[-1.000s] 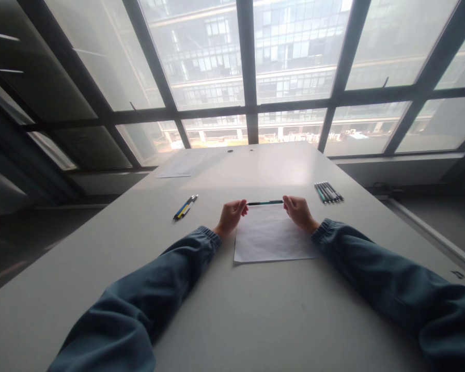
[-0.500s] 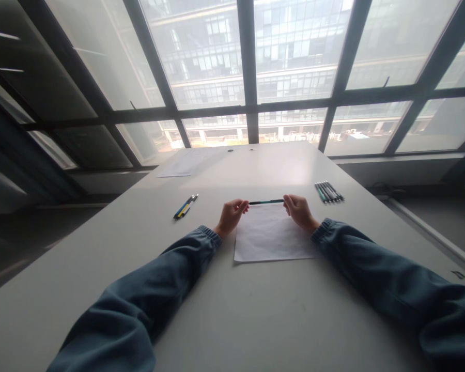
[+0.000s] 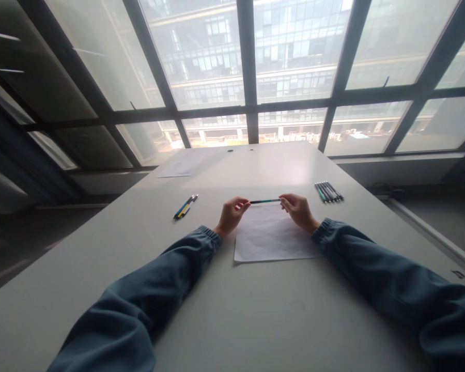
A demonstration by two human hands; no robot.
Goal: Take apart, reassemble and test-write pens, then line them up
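A thin dark pen with a green band (image 3: 264, 201) is held level between both hands, just above the far edge of a white sheet of paper (image 3: 270, 237). My left hand (image 3: 232, 215) pinches its left end with the fingers closed. My right hand (image 3: 296, 209) pinches the right end the same way. Both forearms in blue sleeves rest on the white table (image 3: 225, 310).
A row of several dark pens (image 3: 328, 191) lies to the right of my right hand. Blue and yellow pens (image 3: 185, 206) lie to the left. Another sheet of paper (image 3: 182, 166) sits far left near the windows. Two small dark dots mark the table's far edge.
My right hand has slid a little to the left along the pen, so less of the pen shows between the hands. The arms and the paper stay put.
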